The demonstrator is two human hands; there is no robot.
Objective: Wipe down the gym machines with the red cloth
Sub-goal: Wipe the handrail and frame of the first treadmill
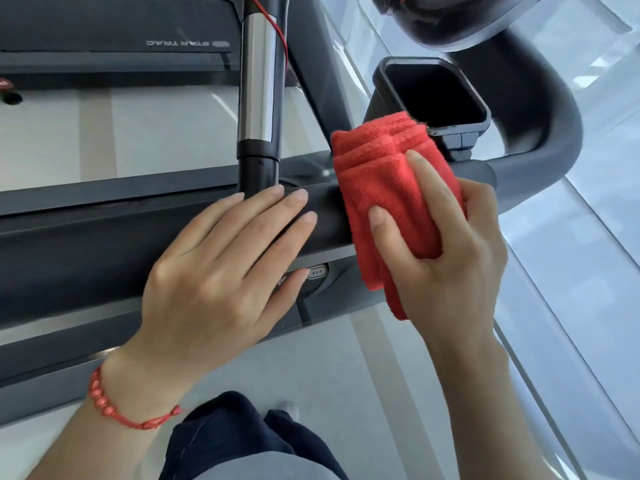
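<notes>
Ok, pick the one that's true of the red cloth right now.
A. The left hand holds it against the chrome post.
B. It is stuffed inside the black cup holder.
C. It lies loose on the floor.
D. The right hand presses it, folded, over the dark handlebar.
D: the right hand holds the folded red cloth draped over the dark handlebar, while the left hand rests flat and empty beside it.

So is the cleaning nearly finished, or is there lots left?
Nothing shows what is already clean. Right now the right hand presses the folded red cloth on the dark handrail, while the left hand rests flat on it. The cup holder and chrome post look untouched by the cloth, so probably plenty left.
</notes>
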